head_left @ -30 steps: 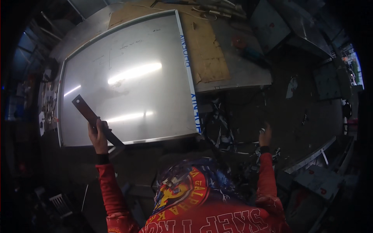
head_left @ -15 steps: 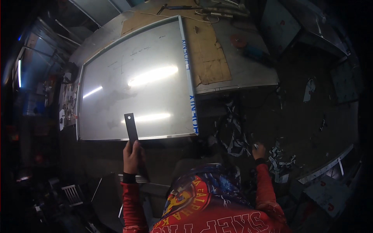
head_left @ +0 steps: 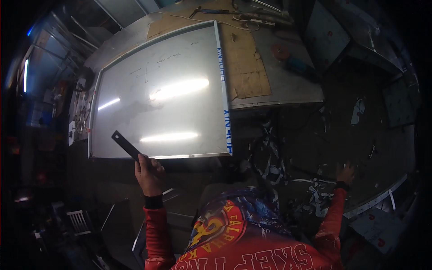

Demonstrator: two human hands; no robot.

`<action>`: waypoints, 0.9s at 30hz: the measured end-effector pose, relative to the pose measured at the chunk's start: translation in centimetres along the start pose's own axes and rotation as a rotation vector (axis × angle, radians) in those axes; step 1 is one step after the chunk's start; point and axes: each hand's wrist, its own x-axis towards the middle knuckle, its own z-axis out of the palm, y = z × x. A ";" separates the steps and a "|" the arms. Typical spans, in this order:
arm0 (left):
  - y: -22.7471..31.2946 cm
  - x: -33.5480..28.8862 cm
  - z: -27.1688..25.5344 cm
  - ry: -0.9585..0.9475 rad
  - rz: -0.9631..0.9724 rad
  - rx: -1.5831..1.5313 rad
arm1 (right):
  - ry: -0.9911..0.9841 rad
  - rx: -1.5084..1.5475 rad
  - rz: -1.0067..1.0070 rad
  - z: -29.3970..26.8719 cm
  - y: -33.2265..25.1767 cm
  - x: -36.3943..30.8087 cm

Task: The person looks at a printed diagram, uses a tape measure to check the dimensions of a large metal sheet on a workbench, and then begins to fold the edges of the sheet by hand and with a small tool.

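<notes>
My left hand [head_left: 150,174] is closed around one end of a dark flat bar [head_left: 126,146] with a round hole near its free end. The bar slants up and left over the near edge of a large shiny metal panel [head_left: 180,114], which has folded rims and blue-printed film along its right side. Out to the right, above the floor, my right hand [head_left: 345,174] is stretched away from me with its fingers apart. A pale thin strip [head_left: 310,181] hangs or lies just left of that hand; whether it touches the fingers is unclear.
Under the panel stands a metal-topped table [head_left: 297,92] with a torn cardboard sheet [head_left: 252,76]. An angle grinder [head_left: 294,64] with a red disc and a hammer-like tool [head_left: 216,12] lie on it. Scraps of peeled film [head_left: 272,168] litter the dark floor.
My right hand has swung outward to the right and its fingers have opened, with a pale strip now beside it. My left hand has tilted the bar over to the left.
</notes>
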 end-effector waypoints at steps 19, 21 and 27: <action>-2.0 -3.9 -0.2 0.132 0.010 -0.064 | -0.792 1.415 -1.079 -21.2 -31.9 -11.0; -2.1 -4.1 -4.2 0.298 0.008 -0.070 | -0.795 1.387 -1.141 -21.8 -33.7 -11.6; -4.0 -4.8 -14.9 0.528 0.071 -0.059 | -0.812 1.325 -1.304 -25.4 -40.5 -16.2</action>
